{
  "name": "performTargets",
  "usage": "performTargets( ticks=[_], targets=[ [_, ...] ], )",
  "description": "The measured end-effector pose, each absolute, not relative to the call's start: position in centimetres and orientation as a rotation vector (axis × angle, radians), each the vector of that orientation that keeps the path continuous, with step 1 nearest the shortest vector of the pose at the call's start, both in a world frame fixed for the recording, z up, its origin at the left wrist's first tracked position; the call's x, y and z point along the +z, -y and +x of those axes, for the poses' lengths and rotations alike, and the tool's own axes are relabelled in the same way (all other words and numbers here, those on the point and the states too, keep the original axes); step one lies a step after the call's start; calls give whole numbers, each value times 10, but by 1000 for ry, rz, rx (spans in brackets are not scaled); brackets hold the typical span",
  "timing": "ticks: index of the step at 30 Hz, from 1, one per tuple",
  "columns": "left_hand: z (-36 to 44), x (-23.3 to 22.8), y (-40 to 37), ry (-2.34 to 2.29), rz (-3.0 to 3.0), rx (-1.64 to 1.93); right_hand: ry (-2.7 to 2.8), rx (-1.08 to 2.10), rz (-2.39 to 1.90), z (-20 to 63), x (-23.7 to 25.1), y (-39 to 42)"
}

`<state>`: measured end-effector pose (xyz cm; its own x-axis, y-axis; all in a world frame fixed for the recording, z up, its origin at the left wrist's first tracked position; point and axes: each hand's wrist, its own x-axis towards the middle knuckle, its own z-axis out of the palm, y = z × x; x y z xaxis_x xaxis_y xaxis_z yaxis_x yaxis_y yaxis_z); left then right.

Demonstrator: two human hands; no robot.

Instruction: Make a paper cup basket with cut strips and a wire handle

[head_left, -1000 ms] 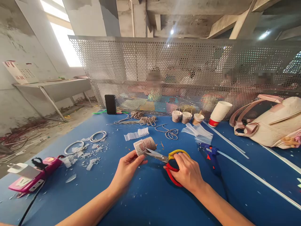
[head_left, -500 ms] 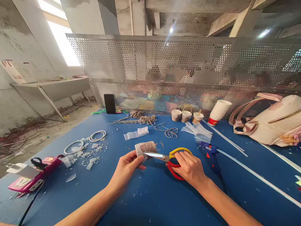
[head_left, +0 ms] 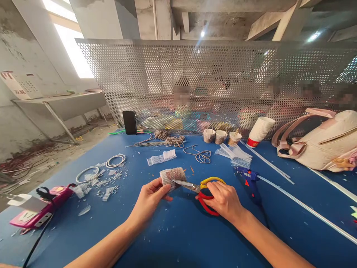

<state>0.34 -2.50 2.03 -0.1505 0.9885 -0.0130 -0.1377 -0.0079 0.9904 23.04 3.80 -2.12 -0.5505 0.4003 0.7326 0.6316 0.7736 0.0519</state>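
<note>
Crosswise — scissors [head_left: 199, 188] tips toward roll [head_left: 173, 175]

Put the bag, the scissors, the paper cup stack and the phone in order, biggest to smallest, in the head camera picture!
1. Bag.
2. Scissors, nearest the camera, so helped by that.
3. Paper cup stack.
4. Phone, close to the cups; unsure.

I sit at a blue table [head_left: 173, 238] whose far edge meets a perforated metal screen [head_left: 223, 74]. Beyond its left edge, a dusty concrete floor [head_left: 41, 163] runs to a grey metal bench [head_left: 64, 104] against a stained wall [head_left: 19, 48]. A bright window [head_left: 72, 48] glows above it; bare concrete beams [head_left: 223, 15] and a small ceiling lamp [head_left: 202, 34] hang overhead.
</note>
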Motion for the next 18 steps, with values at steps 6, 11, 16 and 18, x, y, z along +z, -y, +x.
performTargets(
  ticks=[6,11,16,18],
  targets=[
    [2,17,20,-1138,877,1458,2164,73,-971,221,-31,-33],
    [3,16,15,-1048,626,1509,2006,449,-1211,214,-29,-31],
    [5,14,15,-991,541,1481,2023,478,-1174,212,-24,-23],
    [5,15,16,-952,527,1460,2063,398,-1152,210,-24,-19]
  ],
)
